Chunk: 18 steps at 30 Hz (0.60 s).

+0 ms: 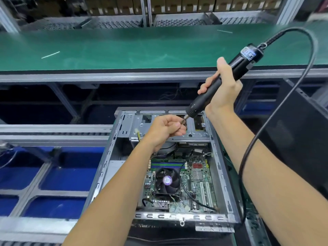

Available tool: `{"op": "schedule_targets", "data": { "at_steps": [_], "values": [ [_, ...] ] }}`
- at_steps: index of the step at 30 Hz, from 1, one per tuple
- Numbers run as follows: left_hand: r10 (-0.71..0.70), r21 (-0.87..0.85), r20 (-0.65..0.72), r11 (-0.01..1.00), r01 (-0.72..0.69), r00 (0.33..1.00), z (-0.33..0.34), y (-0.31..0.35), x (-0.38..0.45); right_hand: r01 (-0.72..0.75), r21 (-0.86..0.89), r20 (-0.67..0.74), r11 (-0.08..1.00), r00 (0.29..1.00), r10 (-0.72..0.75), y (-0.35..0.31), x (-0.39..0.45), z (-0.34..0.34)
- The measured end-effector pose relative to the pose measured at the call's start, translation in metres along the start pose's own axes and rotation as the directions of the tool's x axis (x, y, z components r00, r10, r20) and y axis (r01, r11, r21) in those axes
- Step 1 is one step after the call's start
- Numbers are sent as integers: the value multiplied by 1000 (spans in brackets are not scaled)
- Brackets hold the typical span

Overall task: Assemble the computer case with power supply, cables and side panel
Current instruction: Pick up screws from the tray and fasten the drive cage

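An open grey computer case [106, 166] lies flat before me, its motherboard and black CPU fan [167, 181] exposed. My right hand [220, 89] grips a black electric screwdriver [221, 82], tilted with its tip down-left over the case's drive cage [177, 128]. Its black cable [291, 96] loops over my right forearm. My left hand [166, 128] is curled at the screwdriver's bit [183, 119], thumb and fingers pinching at the tip; whether a screw is there is too small to tell.
A dark side panel [300, 139] leans at the right of the case. A green conveyor belt [124, 48] runs across behind. Blue bins [58, 178] sit under the metal frame at the left. Shelves with boxes stand at the back.
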<state>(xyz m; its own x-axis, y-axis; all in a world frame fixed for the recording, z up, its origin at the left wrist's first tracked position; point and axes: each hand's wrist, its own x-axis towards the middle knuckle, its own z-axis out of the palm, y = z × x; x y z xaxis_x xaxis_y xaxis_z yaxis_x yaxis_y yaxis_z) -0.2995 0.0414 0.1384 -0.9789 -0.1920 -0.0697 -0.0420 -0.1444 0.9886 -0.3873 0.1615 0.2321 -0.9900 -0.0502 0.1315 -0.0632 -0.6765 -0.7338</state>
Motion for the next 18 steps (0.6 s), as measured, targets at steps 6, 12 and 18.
{"op": "schedule_targets", "data": {
  "at_steps": [6,12,18],
  "values": [
    [92,297,65,949,-107,994,-3,-2,8,-16,-139,73,990,997,26,9,4,4],
    [111,486,101,862,-146,989,-10,-1,19,26,-231,203,973,979,22,17,9,8],
    [184,683,41,713,-162,982,-22,-8,28,53,-298,319,953,947,47,32,11,12]
  ]
}}
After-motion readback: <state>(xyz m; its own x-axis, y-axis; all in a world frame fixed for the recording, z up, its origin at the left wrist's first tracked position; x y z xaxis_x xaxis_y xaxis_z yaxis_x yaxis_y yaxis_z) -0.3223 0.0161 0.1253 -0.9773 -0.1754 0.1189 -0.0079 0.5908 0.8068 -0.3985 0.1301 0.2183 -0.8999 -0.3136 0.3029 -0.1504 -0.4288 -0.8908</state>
